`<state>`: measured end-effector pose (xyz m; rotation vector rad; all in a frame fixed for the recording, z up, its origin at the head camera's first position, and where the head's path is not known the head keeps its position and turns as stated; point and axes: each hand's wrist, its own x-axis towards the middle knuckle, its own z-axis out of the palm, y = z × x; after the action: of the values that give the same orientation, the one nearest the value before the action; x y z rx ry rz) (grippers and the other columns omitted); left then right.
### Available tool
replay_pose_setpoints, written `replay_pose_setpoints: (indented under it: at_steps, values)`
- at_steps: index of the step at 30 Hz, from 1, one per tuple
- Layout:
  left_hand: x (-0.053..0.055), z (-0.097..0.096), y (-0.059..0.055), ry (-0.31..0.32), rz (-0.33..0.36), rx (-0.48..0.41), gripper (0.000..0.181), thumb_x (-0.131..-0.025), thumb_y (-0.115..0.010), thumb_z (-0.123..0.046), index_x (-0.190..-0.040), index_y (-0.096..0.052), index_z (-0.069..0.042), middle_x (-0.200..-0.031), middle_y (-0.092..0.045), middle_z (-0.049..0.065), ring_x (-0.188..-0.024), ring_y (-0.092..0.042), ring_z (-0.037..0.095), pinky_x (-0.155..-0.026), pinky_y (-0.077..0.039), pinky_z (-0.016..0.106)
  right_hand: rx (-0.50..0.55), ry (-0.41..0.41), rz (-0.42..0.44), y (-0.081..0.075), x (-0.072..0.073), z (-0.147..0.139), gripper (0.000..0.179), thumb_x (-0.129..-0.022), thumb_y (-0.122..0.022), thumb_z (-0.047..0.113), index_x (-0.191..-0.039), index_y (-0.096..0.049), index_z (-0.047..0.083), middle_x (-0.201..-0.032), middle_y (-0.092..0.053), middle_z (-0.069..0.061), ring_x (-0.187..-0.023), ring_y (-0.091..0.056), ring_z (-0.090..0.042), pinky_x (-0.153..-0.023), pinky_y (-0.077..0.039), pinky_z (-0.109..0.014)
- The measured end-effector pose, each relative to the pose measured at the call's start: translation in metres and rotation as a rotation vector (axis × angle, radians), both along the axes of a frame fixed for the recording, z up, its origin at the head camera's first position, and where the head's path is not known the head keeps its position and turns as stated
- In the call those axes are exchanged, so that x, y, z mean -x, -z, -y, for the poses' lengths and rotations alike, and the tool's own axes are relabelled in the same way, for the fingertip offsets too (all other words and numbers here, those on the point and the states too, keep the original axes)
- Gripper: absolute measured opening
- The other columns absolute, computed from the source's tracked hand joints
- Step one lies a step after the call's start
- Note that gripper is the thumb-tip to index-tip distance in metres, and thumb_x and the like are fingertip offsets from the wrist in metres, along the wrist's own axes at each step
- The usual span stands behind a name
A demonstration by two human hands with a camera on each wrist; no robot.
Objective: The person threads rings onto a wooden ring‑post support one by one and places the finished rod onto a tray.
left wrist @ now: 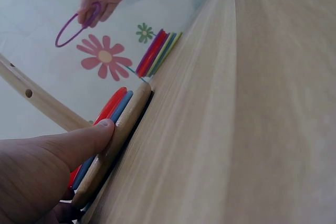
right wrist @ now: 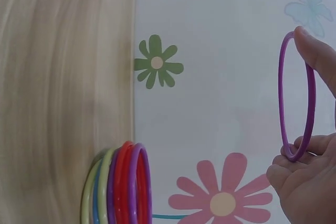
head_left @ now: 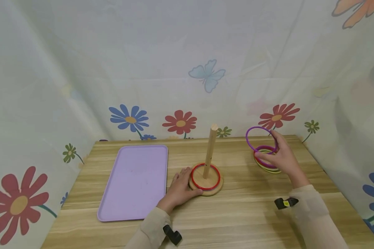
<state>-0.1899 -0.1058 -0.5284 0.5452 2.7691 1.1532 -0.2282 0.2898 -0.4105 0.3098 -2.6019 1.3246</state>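
Note:
A wooden peg (head_left: 210, 148) rises from a round wooden base (head_left: 216, 191) at the middle of the table. Around the peg's foot lie a red ring (head_left: 219, 176) and, under it, a blue ring (left wrist: 125, 103). My left hand (head_left: 181, 189) grips the base's left side, thumb pressed at its front edge near the rings. To the right, my right hand (head_left: 283, 157) holds a purple ring (head_left: 257, 127) between thumb and fingers, raised and tilted. Below it on the table sits a stack of rings (right wrist: 126, 182) in purple, red, green and blue.
A lilac tray (head_left: 134, 183) lies flat on the left of the wooden table (head_left: 237, 221). Behind the table's back edge hangs a pale curtain (head_left: 162, 69) printed with flowers and a butterfly; it also borders both sides.

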Motion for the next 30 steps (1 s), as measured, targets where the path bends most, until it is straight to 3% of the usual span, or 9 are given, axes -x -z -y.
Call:
replay_pose_setpoints:
  at_steps: [5, 8, 12, 15, 24, 30]
  values:
    - [0.000, 0.000, 0.000, 0.000, -0.004, -0.002, 0.103, -0.088, -0.084, -0.049, -0.161, -0.034, 0.004, -0.167, -0.032, 0.026, -0.159, -0.022, 0.041, -0.129, -0.011, 0.059, 0.015, -0.024, -0.005, -0.008, 0.001, 0.002, 0.113, -0.085, -0.091, 0.015, -0.168, -0.016, 0.001, -0.165, -0.023, -0.033, -0.149, -0.028, -0.054, -0.107, -0.038, -0.077]
    - [-0.001, 0.000, 0.000, 0.001, -0.006, -0.004, 0.103, -0.088, -0.085, -0.048, -0.161, -0.035, 0.004, -0.167, -0.033, 0.026, -0.159, -0.022, 0.041, -0.129, -0.012, 0.059, 0.007, -0.027, -0.024, -0.013, 0.002, 0.004, 0.111, -0.085, -0.091, 0.016, -0.168, -0.018, 0.002, -0.163, -0.027, -0.031, -0.145, -0.033, -0.048, -0.108, -0.044, -0.067]
    - [-0.001, 0.000, 0.000, 0.001, -0.005, -0.009, 0.102, -0.088, -0.084, -0.048, -0.161, -0.035, 0.004, -0.167, -0.033, 0.026, -0.159, -0.022, 0.041, -0.129, -0.011, 0.059, 0.020, -0.043, -0.062, -0.020, 0.007, 0.006, 0.112, -0.083, -0.092, 0.011, -0.168, -0.019, 0.001, -0.165, -0.026, -0.030, -0.147, -0.031, -0.047, -0.115, -0.037, -0.064]
    - [-0.001, 0.000, 0.000, 0.000, -0.004, -0.008, 0.102, -0.088, -0.084, -0.048, -0.161, -0.035, 0.003, -0.167, -0.032, 0.025, -0.159, -0.021, 0.041, -0.129, -0.011, 0.059, 0.050, -0.064, -0.076, -0.025, 0.009, 0.007, 0.114, -0.081, -0.091, 0.005, -0.168, -0.017, -0.001, -0.169, -0.019, -0.030, -0.155, -0.021, -0.050, -0.121, -0.023, -0.068]
    - [0.001, 0.000, 0.002, 0.001, -0.012, -0.003, 0.103, -0.088, -0.085, -0.048, -0.161, -0.035, 0.004, -0.167, -0.033, 0.026, -0.159, -0.022, 0.041, -0.129, -0.011, 0.060, 0.058, -0.076, -0.124, -0.043, 0.010, 0.013, 0.114, -0.077, -0.092, 0.001, -0.167, -0.021, -0.002, -0.168, -0.025, -0.028, -0.155, -0.025, -0.047, -0.125, -0.024, -0.059]
    - [0.002, 0.000, 0.002, -0.001, -0.010, -0.002, 0.103, -0.088, -0.084, -0.049, -0.161, -0.035, 0.004, -0.167, -0.033, 0.026, -0.159, -0.022, 0.041, -0.129, -0.012, 0.060, 0.074, -0.112, -0.175, -0.060, 0.004, 0.022, 0.114, -0.076, -0.093, -0.001, -0.166, -0.023, -0.002, -0.167, -0.029, -0.025, -0.155, -0.029, -0.041, -0.125, -0.027, -0.027]
